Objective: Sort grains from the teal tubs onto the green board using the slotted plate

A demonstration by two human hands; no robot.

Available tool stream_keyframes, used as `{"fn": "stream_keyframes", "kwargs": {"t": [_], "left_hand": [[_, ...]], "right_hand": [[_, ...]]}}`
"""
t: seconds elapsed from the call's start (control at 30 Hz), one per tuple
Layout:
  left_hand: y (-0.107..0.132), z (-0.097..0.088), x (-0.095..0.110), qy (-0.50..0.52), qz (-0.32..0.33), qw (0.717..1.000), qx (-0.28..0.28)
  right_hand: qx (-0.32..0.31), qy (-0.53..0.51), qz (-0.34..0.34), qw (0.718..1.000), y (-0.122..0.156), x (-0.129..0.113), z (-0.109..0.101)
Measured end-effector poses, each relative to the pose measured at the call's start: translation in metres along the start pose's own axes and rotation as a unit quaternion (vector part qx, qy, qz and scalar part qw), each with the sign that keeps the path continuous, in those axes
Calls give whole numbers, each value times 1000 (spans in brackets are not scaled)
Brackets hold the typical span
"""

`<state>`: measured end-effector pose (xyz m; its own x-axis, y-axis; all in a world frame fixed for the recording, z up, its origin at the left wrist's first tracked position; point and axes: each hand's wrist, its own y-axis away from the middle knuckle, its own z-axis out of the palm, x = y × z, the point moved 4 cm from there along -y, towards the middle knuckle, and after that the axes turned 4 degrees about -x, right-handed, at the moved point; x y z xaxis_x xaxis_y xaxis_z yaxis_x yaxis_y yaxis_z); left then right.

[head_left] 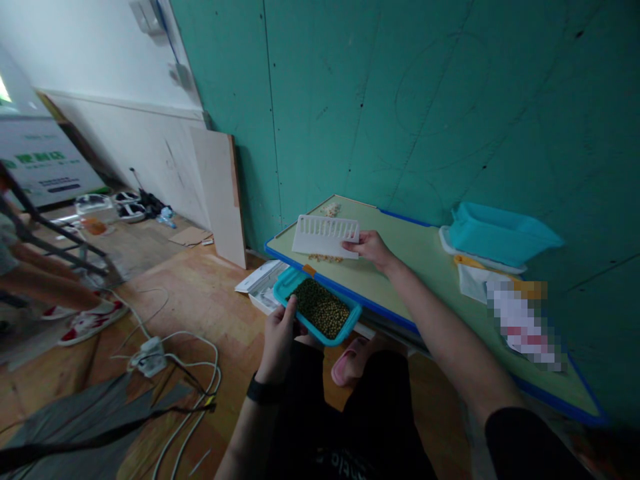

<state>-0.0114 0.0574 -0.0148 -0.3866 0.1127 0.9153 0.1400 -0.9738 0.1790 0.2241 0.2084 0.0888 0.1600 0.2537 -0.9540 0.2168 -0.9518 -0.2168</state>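
My left hand (280, 333) grips the near left side of a small turquoise tray (350, 328), its thumb over the rim. Inside lie green beans (314, 297) on the left and paler, yellowish beans (331, 321) on the right. The tray is held over my lap, just off the table's front edge. My right hand (369, 248) is closed on the right end of a white slotted plate (320, 243), tilted above the table (400, 280). Pale yellow beans or grains (326, 258) lie along the plate's lower edge, and a small whitish pile (331, 210) sits behind it.
A larger turquoise basin (503, 230) and some packets (473, 277) stand at the table's right end, against a green wall (380, 100). Below the table's left corner is an open white box (263, 287). Cables and a power strip (149, 357) lie on the floor; another person's legs (50, 280) are at left.
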Motion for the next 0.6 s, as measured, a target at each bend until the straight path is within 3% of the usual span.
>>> {"fn": "stream_keyframes", "kwargs": {"t": [0.43, 0.6], "left_hand": [[2, 0, 1, -5, 1, 1000, -3], [-2, -1, -2, -15, -3, 1000, -11]], "right_hand": [[-15, -32, 16, 999, 6, -10, 7], [41, -13, 14, 999, 12, -20, -9]]}}
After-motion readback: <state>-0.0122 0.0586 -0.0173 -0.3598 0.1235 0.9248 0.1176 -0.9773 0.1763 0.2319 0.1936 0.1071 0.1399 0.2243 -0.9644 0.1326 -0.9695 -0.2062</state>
